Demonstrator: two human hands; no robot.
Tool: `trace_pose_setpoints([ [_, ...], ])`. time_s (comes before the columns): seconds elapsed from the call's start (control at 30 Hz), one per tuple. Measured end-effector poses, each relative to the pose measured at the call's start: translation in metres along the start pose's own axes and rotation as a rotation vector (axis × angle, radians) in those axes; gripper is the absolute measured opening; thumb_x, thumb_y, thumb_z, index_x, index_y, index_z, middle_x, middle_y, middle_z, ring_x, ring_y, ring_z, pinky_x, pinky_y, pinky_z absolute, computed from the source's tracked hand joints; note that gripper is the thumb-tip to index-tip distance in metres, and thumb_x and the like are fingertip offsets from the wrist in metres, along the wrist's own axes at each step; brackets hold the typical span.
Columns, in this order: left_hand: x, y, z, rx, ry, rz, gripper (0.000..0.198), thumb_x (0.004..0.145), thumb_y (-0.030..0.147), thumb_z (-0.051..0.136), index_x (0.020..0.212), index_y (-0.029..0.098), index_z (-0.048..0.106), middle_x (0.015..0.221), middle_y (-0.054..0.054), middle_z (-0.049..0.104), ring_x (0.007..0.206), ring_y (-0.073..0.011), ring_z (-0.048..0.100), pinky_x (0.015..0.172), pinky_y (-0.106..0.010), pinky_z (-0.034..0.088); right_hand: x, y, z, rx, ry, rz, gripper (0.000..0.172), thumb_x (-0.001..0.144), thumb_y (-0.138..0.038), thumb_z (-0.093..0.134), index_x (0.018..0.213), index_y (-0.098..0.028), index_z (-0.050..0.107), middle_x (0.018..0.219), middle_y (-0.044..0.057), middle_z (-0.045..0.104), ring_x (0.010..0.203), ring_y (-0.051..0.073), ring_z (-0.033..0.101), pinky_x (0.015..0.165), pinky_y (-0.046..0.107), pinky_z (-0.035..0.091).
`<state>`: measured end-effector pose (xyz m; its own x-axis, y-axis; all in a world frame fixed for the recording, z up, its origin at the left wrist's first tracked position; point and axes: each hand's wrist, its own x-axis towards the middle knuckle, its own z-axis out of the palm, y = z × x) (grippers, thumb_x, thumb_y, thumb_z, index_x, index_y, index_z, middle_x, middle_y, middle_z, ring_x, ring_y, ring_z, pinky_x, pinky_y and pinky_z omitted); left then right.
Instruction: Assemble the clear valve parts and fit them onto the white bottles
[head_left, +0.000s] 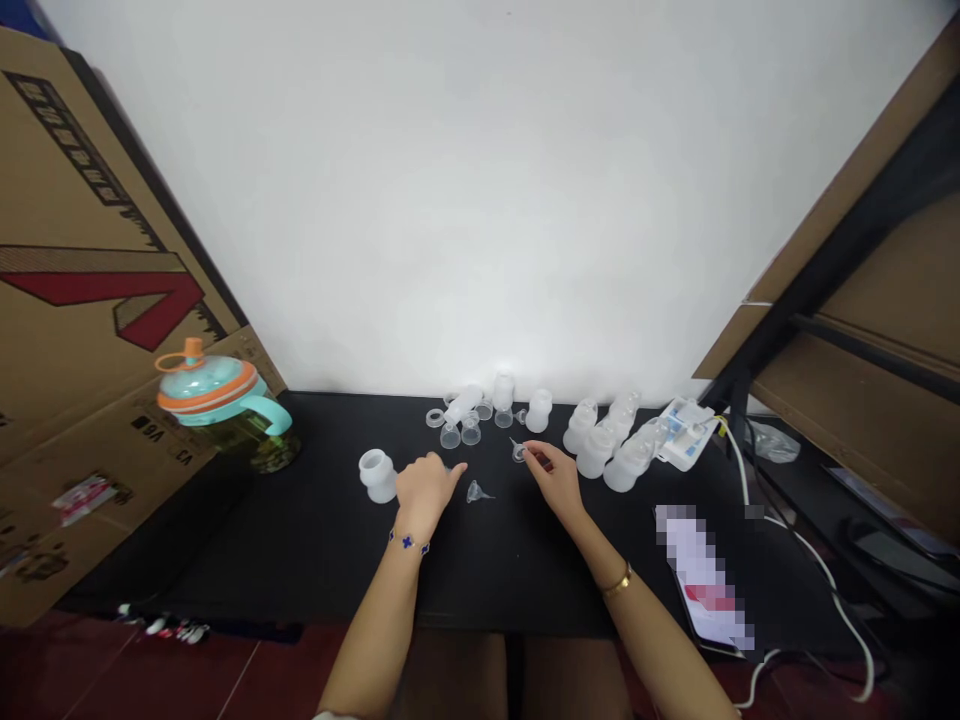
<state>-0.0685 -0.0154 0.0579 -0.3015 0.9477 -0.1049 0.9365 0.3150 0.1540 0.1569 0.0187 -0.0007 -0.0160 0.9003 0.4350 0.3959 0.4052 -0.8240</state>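
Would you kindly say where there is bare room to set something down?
Bare patches lie between the jug and the lone bottle, and between the forearms, from the loose funnel to the table's front edge. Clear caps crowd toward the wall, bottles to the right of the right hand.

A clear funnel-shaped piece (475, 492) lies sideways, thin stem pointing right, between an upright, open-mouthed white bottle (377, 476) and a second clear piece (517, 453), held stem-up.

Teal-handled jug (214, 390), printed cardboard (82, 200), phone (705, 580), white cable (870, 668)
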Motion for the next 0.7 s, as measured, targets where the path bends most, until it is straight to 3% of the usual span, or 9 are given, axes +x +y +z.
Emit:
trace_pose_setpoints([
  [0.23, -0.001, -0.014, -0.001, -0.087, -0.129, 0.085, 0.06, 0.077, 0.072, 0.061, 0.081, 0.013, 0.072, 0.094, -0.023, 0.075, 0.092, -0.0395, 0.072, 0.066, -0.035, 0.047, 0.0, -0.002, -0.001, -0.018, 0.006, -0.008, 0.029, 0.092, -0.045, 0.058, 0.099, -0.022, 0.075, 0.088, 0.006, 0.075, 0.075, 0.022, 0.067, 0.059, 0.029, 0.051],
  [0.47, 0.007, -0.021, 0.005, -0.28, -0.184, 0.121, 0.05, 0.058, 0.066, 0.078, 0.055, 0.021, 0.056, 0.059, -0.009, 0.067, 0.068, -0.0328, 0.071, 0.055, -0.031, 0.041, 0.0, -0.003, -0.001, -0.028, -0.005, -0.012, 0.03, 0.092, -0.045, 0.058, 0.098, -0.022, 0.076, 0.088, 0.006, 0.075, 0.074, 0.022, 0.068, 0.058, 0.029, 0.05],
  [0.6, 0.007, -0.019, 0.006, -0.332, -0.231, 0.131, 0.051, 0.06, 0.065, 0.077, 0.05, 0.023, 0.049, 0.046, -0.003, 0.055, 0.061, -0.0299, 0.068, 0.052, -0.03, 0.039, 0.0, -0.001, -0.002, -0.028, 0.0, -0.019, 0.028, 0.093, -0.044, 0.058, 0.098, -0.022, 0.076, 0.087, 0.005, 0.075, 0.073, 0.022, 0.068, 0.061, 0.03, 0.052],
  [0.7, 0.007, -0.017, 0.006, -0.357, -0.193, 0.178, 0.052, 0.066, 0.066, 0.072, 0.05, 0.023, 0.048, 0.044, -0.001, 0.052, 0.055, -0.0258, 0.065, 0.053, -0.029, 0.038, 0.0, -0.001, -0.003, -0.034, 0.001, -0.018, 0.028, 0.093, -0.043, 0.058, 0.098, -0.021, 0.076, 0.087, 0.006, 0.075, 0.073, 0.022, 0.068, 0.061, 0.031, 0.052],
])
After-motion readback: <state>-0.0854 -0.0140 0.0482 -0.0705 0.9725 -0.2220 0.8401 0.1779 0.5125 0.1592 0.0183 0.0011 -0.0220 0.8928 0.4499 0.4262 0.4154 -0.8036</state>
